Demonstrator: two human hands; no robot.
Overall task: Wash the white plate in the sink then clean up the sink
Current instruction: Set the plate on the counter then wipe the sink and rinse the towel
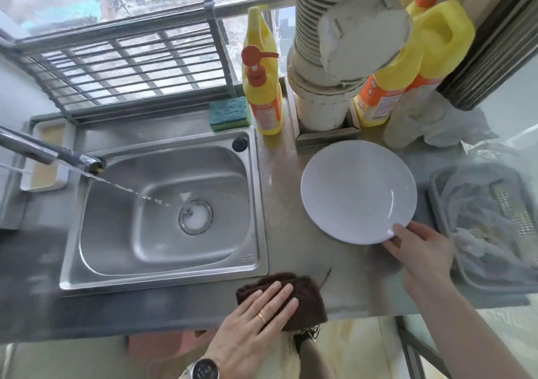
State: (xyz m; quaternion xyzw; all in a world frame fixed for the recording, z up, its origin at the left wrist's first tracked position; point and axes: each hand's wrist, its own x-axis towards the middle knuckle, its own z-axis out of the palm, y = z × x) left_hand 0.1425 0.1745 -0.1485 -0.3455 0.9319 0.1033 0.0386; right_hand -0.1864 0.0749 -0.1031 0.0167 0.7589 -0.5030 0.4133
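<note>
The white plate (355,189) lies on the steel counter to the right of the sink (163,271). My right hand (422,247) grips its near right rim, thumb on top. Flat on a dark brown cloth (308,294) at the counter's front edge rests my left hand (256,317), fingers spread. Water runs from the tap (52,153) at the left into the steel basin, and white foam sits in the drain (195,216).
A blue-green sponge (228,113) and a yellow pump bottle (263,87) stand behind the sink. More yellow bottles (419,67) and a thick white pipe (326,58) stand at the back right. A grey basket (454,233) with cloths lies at the right. A wire rack (122,64) spans the back.
</note>
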